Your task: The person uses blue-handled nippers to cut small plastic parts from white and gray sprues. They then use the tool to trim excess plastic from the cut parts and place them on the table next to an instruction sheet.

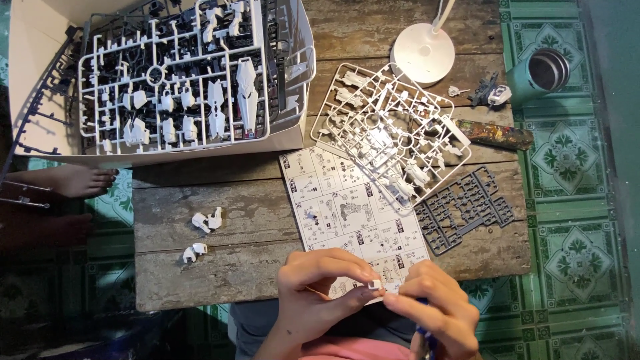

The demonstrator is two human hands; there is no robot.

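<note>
Left hand (pixel 320 293) pinching a small white kit part (pixel 375 285), right hand (pixel 437 310) closed round a blue tool (pixel 427 340) over the table (pixel 220 267).

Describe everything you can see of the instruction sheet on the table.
The instruction sheet is white paper printed with small black-and-grey assembly drawings in boxed panels. It lies flat and slightly turned on the wooden table, near its front edge. A white parts frame overlaps its upper right corner, and a dark grey parts frame lies just to its right. The left hand and right hand cover its lower edge while pinching a small white part above it.
</note>
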